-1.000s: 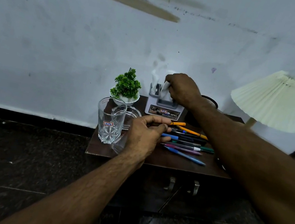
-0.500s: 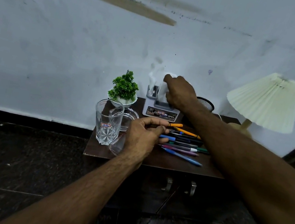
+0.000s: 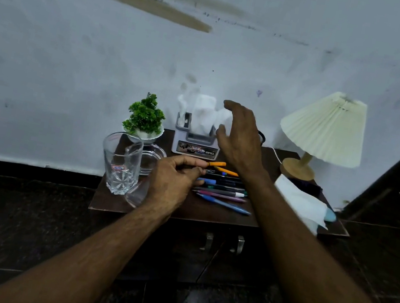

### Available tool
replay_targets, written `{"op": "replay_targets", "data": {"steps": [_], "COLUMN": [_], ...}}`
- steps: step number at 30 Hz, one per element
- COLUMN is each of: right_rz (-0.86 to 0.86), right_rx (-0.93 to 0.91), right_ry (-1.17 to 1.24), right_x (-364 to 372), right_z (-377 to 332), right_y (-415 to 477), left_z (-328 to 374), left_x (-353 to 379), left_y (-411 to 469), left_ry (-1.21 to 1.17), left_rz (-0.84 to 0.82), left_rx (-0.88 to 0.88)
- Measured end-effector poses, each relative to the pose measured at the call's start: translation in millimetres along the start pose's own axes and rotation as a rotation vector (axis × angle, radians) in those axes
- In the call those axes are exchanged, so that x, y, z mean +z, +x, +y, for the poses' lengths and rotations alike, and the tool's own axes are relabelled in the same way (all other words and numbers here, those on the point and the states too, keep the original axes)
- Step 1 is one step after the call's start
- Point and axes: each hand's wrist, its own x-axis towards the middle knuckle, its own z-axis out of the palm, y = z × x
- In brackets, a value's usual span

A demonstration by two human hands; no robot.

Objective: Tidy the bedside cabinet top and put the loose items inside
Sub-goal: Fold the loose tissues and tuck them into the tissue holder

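Observation:
The dark wooden bedside cabinet (image 3: 209,215) carries several loose pens (image 3: 225,192) in a row at its middle. My left hand (image 3: 175,181) is curled at their left ends, thumb and forefinger pinched by a black pen; a clear glass (image 3: 136,193) lies tilted under its palm, and I cannot tell what it grips. My right hand (image 3: 241,137) hovers open, fingers spread, just right of the grey tissue holder (image 3: 194,146), which has white tissue (image 3: 203,112) sticking up. A crumpled white tissue (image 3: 299,201) lies at the right edge.
A tall glass mug (image 3: 121,164) and a glass dish (image 3: 152,160) stand at the left, a small green plant (image 3: 146,117) behind them. A cream pleated lamp (image 3: 326,128) stands at the back right. Two metal door handles (image 3: 208,241) sit below the top. The floor is dark stone.
My right hand has let go of the tissue in the holder, lifted and opened. The view shifted left, so the white tissue on the right shows. My left hand has stayed put.

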Motion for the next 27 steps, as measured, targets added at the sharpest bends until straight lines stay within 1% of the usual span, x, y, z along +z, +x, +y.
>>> {"op": "replay_targets", "data": {"steps": [3,9,12,15,20,23,27], "right_rz": [0.058,0.121,0.06,-0.031,-0.161,-0.179,-0.125], "right_rx": [0.077,0.167,0.225,0.276,0.261,0.244,0.258], "right_ry": [0.022,-0.102,-0.211,-0.266,-0.329,-0.348,-0.346], "right_x": [-23,-91,-117,-124,-119,-113,-111], "right_z": [0,33,59,82,95,101,107], "right_y": [-38,-124,-157,-172,-181,-184,-183], "left_z": [-5,-11,-11,-12,-10,-10,-12], "left_x": [5,10,13,16,23,25,24], "left_y": [-1,-2,-4,-6,-10,-10,-9], "left_ry": [0.014,0.061,0.077,0.087,0.098,0.103,0.107], "left_rz": [-0.018,-0.07,-0.08,-0.091,-0.097,-0.105,-0.11], "left_rx": [0.022,0.065,0.075,0.076,0.075,0.072,0.071]}}
